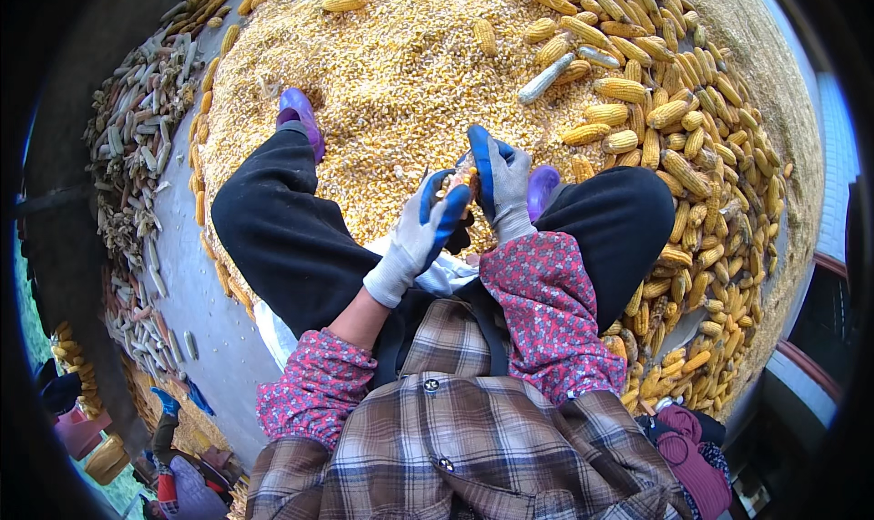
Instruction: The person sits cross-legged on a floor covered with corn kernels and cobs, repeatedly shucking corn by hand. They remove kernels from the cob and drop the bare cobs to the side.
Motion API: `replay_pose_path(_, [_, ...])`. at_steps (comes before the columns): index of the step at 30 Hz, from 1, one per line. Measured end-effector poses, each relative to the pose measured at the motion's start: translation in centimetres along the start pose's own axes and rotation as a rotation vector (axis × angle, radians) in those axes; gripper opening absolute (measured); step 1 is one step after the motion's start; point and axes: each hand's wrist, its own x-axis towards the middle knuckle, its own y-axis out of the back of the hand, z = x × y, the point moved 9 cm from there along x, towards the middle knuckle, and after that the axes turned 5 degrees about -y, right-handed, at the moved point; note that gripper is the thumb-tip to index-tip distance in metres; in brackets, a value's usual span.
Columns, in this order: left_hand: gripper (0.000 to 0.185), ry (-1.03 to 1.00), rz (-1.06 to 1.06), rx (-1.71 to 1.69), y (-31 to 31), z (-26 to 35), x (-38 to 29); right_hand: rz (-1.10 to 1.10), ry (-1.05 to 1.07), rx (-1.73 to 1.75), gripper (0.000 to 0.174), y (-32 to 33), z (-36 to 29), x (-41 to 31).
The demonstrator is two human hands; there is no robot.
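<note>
A mostly shelled corn cob [461, 178] is between my two gloved hands, with a few yellow kernels still on it. My left hand [427, 221], in a white knit glove with blue coated fingers, is closed around the cob from the left. On the other side, the blue fingers of my right hand [497, 175] press against the cob; part of it is hidden behind them. Under both hands spreads a deep layer of loose corn kernels [382, 96]. White sheeting [447, 274] shows between my bent legs.
Unshelled ears of corn [689, 165] are heaped along my right. A nearly bare cob [546, 78] rests on the kernels ahead. Stripped cobs [140, 124] lie piled on the concrete floor [205, 329] to the left. Other people [188, 482] are at the lower left and lower right [689, 458].
</note>
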Motion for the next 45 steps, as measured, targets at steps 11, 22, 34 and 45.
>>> replay_pose_path(11, [0.028, -0.276, 0.156, 0.306, 1.2, -1.3, 0.3, 0.042, 0.142, -0.279, 0.030, 0.7, 0.3, 0.6])
replay_pose_path(22, [0.029, -0.151, 0.297, 0.132, 2.0, -0.9, 0.3, -0.030, 0.147, -0.309, 0.031, -1.1, -1.8, -1.2])
replay_pose_path(34, [0.027, -0.010, 0.223, -0.104, 1.7, -1.6, 0.9, -0.014, 0.104, -0.259, 0.034, -1.2, -1.9, -1.4])
replay_pose_path(45, [0.025, -0.060, 0.209, 0.017, 2.6, -1.6, 1.1, -0.003, 0.036, 0.044, 0.028, 0.1, 0.4, 0.0])
